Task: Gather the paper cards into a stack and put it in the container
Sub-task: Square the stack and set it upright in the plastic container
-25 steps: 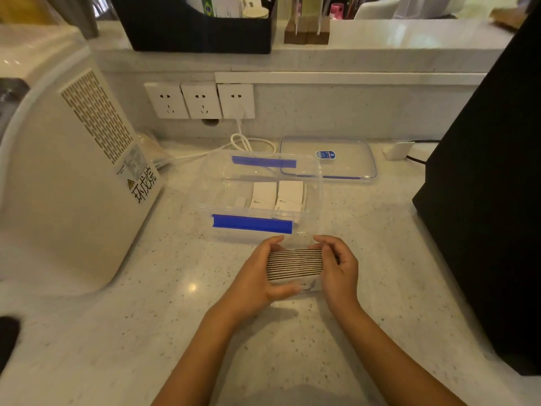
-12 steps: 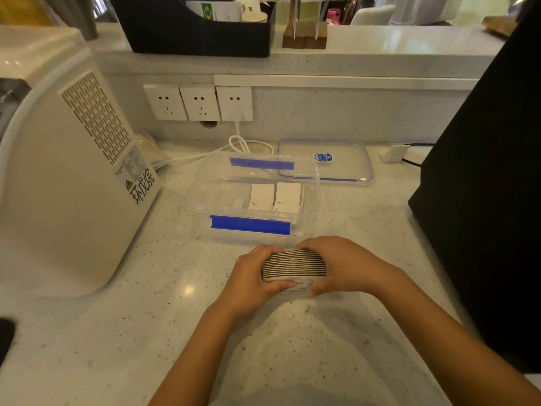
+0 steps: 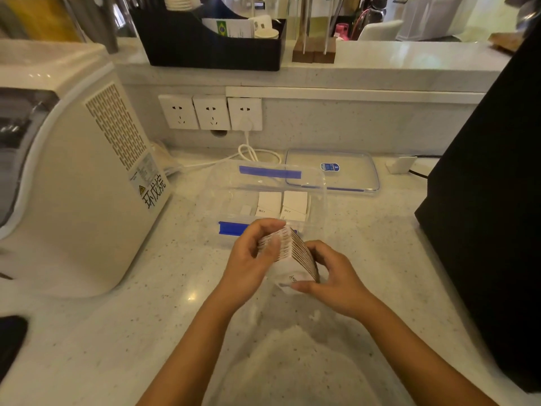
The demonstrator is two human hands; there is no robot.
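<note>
A thick stack of white paper cards (image 3: 292, 256) is held tilted above the counter, just in front of the container. My left hand (image 3: 251, 259) grips its left side, thumb across the top edge. My right hand (image 3: 330, 276) cups its right and lower edge. The clear plastic container (image 3: 222, 197) with blue clips stands open right behind the hands. Two white card packs (image 3: 282, 205) lie inside it at the right.
The container's clear lid (image 3: 354, 168) lies flat behind it at the right. A white appliance (image 3: 73, 171) fills the left side, a black box (image 3: 486, 215) the right. A white cable (image 3: 251, 153) runs from the wall sockets (image 3: 210, 112).
The stack was held level by both hands with its edges up; now it is lifted and tilted, its lower face showing. My right hand has slid from on top to the stack's lower right.
</note>
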